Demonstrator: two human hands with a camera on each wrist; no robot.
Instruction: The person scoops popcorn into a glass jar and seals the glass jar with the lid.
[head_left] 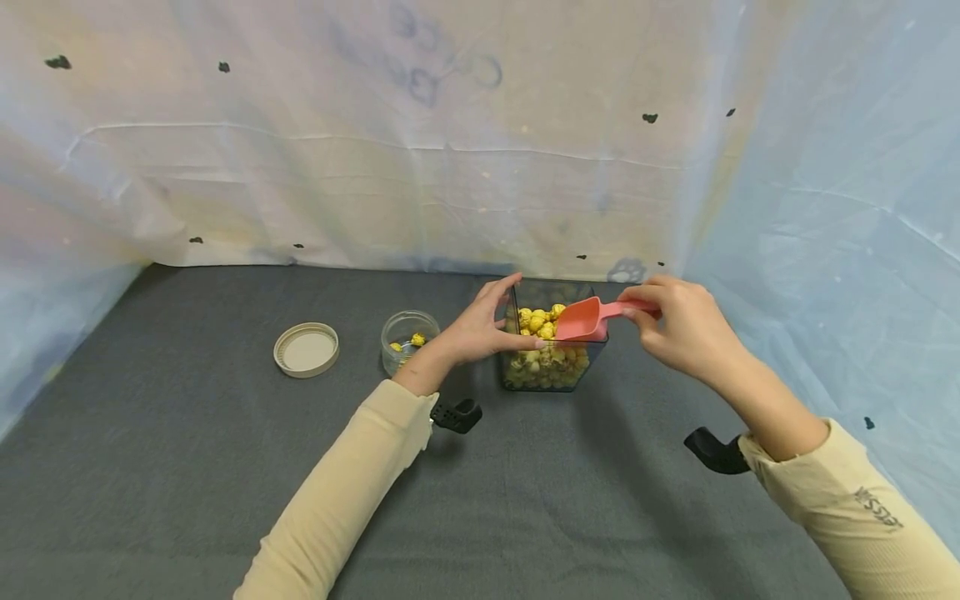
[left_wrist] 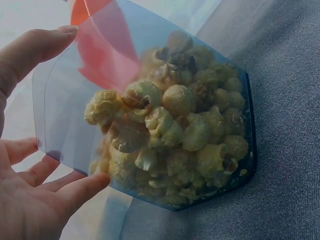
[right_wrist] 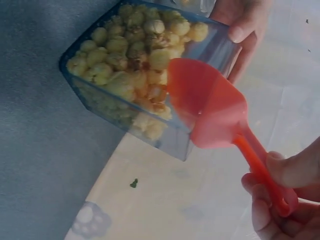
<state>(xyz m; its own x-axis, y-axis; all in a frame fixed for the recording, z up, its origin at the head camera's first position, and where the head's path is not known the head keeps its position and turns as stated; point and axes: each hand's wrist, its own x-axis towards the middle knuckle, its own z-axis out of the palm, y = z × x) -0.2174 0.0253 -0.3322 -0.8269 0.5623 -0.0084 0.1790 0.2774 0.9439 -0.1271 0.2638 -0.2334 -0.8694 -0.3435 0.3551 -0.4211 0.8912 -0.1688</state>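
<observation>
A clear, dark-tinted plastic container (head_left: 546,367) holds a heap of yellow popcorn (left_wrist: 185,135). My left hand (head_left: 480,329) grips its upper left side, thumb at the near rim and fingers spread along the left wall. In the right hand (head_left: 678,325), the handle of a pink scoop (head_left: 581,319) is pinched between thumb and fingers. The scoop's bowl (right_wrist: 207,102) dips inside the container, its front edge against the popcorn in the right wrist view. Left of the container stands a round clear jar (head_left: 390,333) with a few popcorn pieces in it, partly hidden behind my left wrist.
A round lid (head_left: 306,350) with a pale rim lies left of the jar. Dark grey cloth (head_left: 187,467) covers the table. A pale patterned sheet (head_left: 375,200) hangs behind, close beyond the container, and bluish sheeting (head_left: 847,250) closes off the right side.
</observation>
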